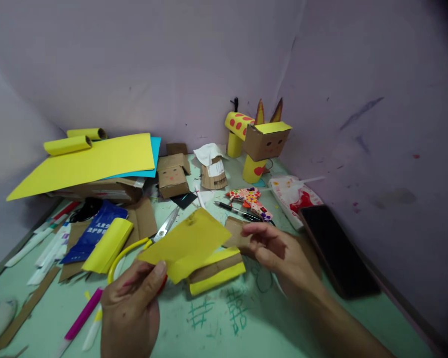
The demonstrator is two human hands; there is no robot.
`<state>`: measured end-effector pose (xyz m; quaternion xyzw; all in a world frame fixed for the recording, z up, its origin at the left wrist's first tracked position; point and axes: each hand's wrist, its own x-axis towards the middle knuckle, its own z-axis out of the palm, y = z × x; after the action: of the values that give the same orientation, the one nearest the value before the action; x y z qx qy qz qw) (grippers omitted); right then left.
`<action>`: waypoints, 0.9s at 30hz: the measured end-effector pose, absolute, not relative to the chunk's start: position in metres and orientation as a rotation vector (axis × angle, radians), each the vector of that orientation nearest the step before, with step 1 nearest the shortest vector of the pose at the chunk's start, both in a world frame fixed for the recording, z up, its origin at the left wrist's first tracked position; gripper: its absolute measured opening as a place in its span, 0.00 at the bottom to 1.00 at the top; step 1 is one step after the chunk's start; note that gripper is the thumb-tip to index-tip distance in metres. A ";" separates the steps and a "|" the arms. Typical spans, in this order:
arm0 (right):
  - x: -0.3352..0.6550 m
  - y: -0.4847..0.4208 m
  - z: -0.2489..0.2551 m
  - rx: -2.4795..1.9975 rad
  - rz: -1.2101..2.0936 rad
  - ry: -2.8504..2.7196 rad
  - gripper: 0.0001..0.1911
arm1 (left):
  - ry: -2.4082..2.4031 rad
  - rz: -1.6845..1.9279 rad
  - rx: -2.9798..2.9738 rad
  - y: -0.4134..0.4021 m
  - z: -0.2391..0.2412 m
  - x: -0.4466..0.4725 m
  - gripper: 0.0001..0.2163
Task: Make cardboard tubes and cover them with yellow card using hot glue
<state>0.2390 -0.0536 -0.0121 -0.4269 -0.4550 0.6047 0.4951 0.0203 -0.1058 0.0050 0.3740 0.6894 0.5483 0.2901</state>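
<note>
My left hand (134, 308) pinches the lower left edge of a piece of yellow paper (194, 236) and holds it tilted above the table. Behind and below that paper lies a cardboard piece wrapped in yellow paper (217, 281), partly hidden by it. To the right, my right hand (280, 251) hovers with bent fingers apart and nothing visible between them. A flat cardboard piece (234, 231) sits just beyond its fingertips. Scissors with yellow handles (132, 244) lie beside my left hand, blades pointing away from me.
A cardboard-headed animal figure (268, 142) stands in the back corner. Near it lie a flowered glue gun (248, 199), a black pen (239, 212) and a phone (338, 251). Yellow sheets (108, 156) top a box at left; a magenta marker (84, 314) lies in front.
</note>
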 end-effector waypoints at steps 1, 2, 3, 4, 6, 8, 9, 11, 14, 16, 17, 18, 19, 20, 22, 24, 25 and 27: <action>0.237 -0.057 -0.010 -0.963 1.517 -1.102 0.24 | 1.787 1.473 0.948 -0.108 0.006 0.023 0.06; 0.235 -0.061 -0.009 -0.903 1.586 -1.108 0.26 | 1.728 1.459 0.917 -0.109 0.006 0.026 0.07; 0.231 -0.065 -0.008 -0.861 1.661 -1.119 0.28 | 1.666 1.414 0.919 -0.111 0.006 0.030 0.08; 0.227 -0.069 -0.007 -0.843 1.725 -1.140 0.28 | 1.610 1.376 0.943 -0.112 0.006 0.035 0.10; 0.221 -0.073 -0.008 -0.867 1.779 -1.166 0.24 | 1.479 1.280 1.060 -0.113 0.006 0.042 0.16; 0.218 -0.074 -0.011 -0.942 1.722 -1.104 0.19 | 1.400 1.243 1.224 -0.111 0.007 0.040 0.19; 0.217 -0.072 -0.012 -0.972 1.678 -1.044 0.18 | 1.427 1.244 1.325 -0.109 0.007 0.034 0.19; 0.219 -0.067 -0.015 -1.005 1.615 -0.914 0.19 | 1.692 1.254 1.541 -0.104 0.006 0.013 0.15; 0.222 -0.058 -0.015 -1.048 1.610 -0.778 0.20 | 2.191 0.767 1.844 -0.093 0.000 -0.023 0.16; 0.221 -0.054 -0.014 -1.039 1.607 -0.741 0.18 | 2.313 0.253 1.863 -0.087 -0.006 -0.037 0.22; 0.219 -0.053 -0.012 -1.016 1.602 -0.733 0.16 | 2.309 0.083 1.869 -0.084 -0.009 -0.040 0.24; 0.218 -0.052 -0.011 -0.988 1.593 -0.725 0.15 | 2.302 -0.028 1.864 -0.082 -0.011 -0.040 0.26; 0.216 -0.051 -0.009 -0.961 1.592 -0.722 0.15 | 2.293 -0.083 1.859 -0.081 -0.012 -0.039 0.27; 0.215 -0.050 -0.007 -0.942 1.595 -0.719 0.15 | 2.290 -0.095 1.850 -0.079 -0.013 -0.038 0.28; 0.214 -0.049 -0.002 -0.933 1.614 -0.718 0.15 | 2.296 -0.044 1.810 -0.077 -0.012 -0.035 0.29; 0.215 -0.049 0.004 -0.960 1.634 -0.735 0.14 | 2.319 0.090 1.739 -0.075 -0.010 -0.037 0.29; 0.216 -0.048 0.007 -0.974 1.644 -0.741 0.13 | 2.336 0.188 1.689 -0.074 -0.008 -0.038 0.29; 0.216 -0.046 0.014 -0.983 1.659 -0.733 0.14 | 2.354 0.467 1.572 -0.074 -0.005 -0.040 0.27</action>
<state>0.2162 -0.0458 0.0142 -0.4089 -0.3048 0.6901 0.5135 -0.0396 -0.0739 -0.0046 0.5428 0.8130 0.1611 0.1359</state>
